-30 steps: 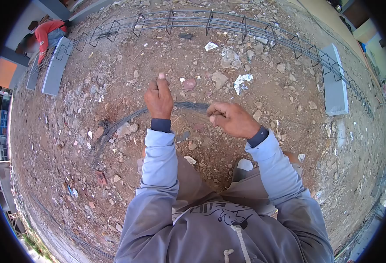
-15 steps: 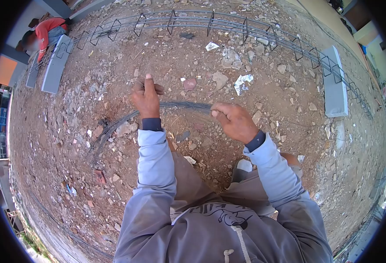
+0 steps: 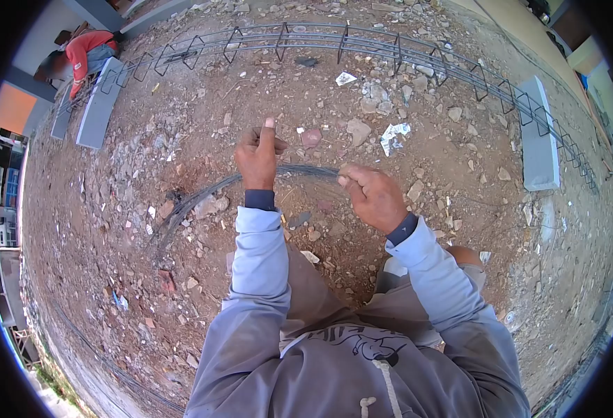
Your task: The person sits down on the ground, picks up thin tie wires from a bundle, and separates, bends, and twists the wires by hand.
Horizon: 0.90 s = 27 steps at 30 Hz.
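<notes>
A curved bundle of thin dark wire [image 3: 212, 189] stretches from the lower left to the middle of the view, above my knees. My right hand [image 3: 374, 197] pinches the right end of this bundle between thumb and fingers. To its left, my left hand [image 3: 257, 159] is raised over the bundle, thumb up and fingers curled closed. Whether a thin strand lies between those fingers is too small to make out. Both wrists have dark cuffs below the hands.
A long rebar cage [image 3: 313, 38] spans the top, near a grey block [image 3: 99, 104] at left and another block [image 3: 540, 139] at right. A person in red [image 3: 83, 52] bends down at the upper left. Stones and a torn paper scrap [image 3: 393, 136] lie on the ground.
My left hand moved left, then back right toward my right hand. My right hand keeps its pinch at the bundle's end. The whole view has shifted slightly.
</notes>
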{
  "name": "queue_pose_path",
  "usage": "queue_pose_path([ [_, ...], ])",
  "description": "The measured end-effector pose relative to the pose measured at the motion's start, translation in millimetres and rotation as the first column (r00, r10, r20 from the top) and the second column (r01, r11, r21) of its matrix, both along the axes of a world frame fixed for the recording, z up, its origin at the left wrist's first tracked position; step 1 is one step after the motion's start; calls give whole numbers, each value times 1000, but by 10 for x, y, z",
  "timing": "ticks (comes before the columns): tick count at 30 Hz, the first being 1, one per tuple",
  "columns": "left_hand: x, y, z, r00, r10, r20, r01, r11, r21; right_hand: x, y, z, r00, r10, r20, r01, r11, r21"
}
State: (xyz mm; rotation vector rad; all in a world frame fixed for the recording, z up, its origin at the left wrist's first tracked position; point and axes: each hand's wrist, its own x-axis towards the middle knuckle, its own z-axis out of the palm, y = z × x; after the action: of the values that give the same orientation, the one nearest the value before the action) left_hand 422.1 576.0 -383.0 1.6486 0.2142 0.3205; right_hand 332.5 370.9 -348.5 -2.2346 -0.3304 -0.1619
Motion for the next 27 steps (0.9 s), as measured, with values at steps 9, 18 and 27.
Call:
queue_pose_path([
  [9,-13,-2,24,975,28,-221,11,985,173,-41,87,17,993,34,109,-23,995,-97],
  [18,-90,-90,32,996,-57,-73,62,996,66,-106,204,-56,994,59,-92,-76,978,-193],
  [27,0,156,-181,945,-194,-264,96,934,-344,-53,222,-122,994,-98,-44,87,975,-205],
])
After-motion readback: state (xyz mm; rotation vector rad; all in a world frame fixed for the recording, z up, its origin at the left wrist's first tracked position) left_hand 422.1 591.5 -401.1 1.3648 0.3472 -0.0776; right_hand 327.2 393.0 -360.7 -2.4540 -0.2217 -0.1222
